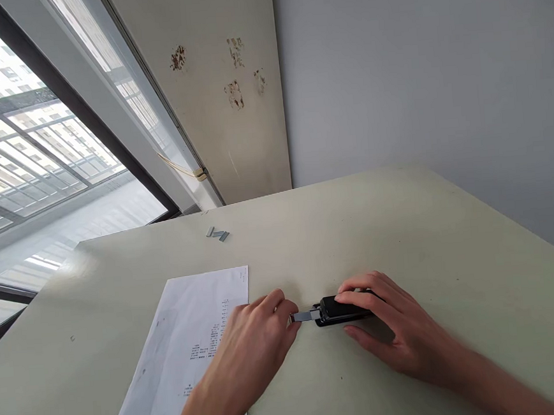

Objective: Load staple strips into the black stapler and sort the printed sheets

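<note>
A small black stapler [337, 310] lies on the pale table [404, 236], with its metal staple tray [305, 316] pulled out to the left. My right hand [392, 326] wraps over the stapler body and holds it down. The fingers of my left hand [256, 337] are pinched on the end of the metal tray. A printed white paper sheet [192, 348] lies under my left wrist, partly hidden by my forearm.
Two short strips of loose staples [218, 234] lie near the table's far edge. A large window [36, 143] runs along the left, and a grey wall [415, 75] stands behind the table.
</note>
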The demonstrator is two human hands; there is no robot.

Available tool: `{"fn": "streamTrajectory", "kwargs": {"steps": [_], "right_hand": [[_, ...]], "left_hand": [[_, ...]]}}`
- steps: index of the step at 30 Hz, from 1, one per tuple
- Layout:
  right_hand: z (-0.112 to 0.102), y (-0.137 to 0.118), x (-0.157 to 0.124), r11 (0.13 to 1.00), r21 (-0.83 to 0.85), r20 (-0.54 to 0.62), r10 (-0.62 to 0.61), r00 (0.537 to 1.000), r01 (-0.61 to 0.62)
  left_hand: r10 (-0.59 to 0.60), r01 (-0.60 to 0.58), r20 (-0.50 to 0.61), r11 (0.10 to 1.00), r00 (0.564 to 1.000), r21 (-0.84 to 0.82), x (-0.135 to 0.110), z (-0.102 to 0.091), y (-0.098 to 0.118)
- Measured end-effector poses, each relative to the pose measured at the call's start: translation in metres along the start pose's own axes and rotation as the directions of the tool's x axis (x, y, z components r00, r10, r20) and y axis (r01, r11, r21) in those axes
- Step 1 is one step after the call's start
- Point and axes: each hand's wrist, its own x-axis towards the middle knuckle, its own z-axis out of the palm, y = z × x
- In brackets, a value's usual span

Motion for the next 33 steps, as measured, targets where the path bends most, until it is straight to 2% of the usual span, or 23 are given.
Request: {"fn": "streamTrajectory", "kwargs": {"steps": [9, 16, 22, 27, 33], "right_hand": [[0.000, 0.000, 0.001, 1.000, -0.001, 0.002, -0.013, 1.000, 0.013], [-0.003, 0.003, -0.001, 1.000, -0.026, 0.004, 0.002, 1.000, -0.002], [-0.009, 0.010, 0.000, 0.998, -0.009, 0.013, 0.065, 0.998, -0.065], [-0.011, 0.009, 0.002, 0.972, 0.141, 0.080, 0.178, 0.981, -0.187], [-0.008, 0.010, 0.004, 0.904, 0.281, 0.109, 0.305, 0.946, -0.323]], "left_hand": [[-0.028, 0.027, 0.077, 1.000, 0.997, 0.013, 0.001, 0.001, 0.002], [-0.033, 0.033, 0.036, 0.999, 0.999, -0.008, -0.006, 0.006, -0.010], [-0.057, 0.052, -0.029, 0.990, 0.998, -0.129, -0.013, 0.012, -0.022], [-0.047, 0.015, -0.113, 0.963, 0.993, -0.269, -0.013, 0.019, -0.025], [-0.081, 0.016, -0.136, 0.906, 0.987, -0.423, -0.010, 0.030, -0.024]]}}
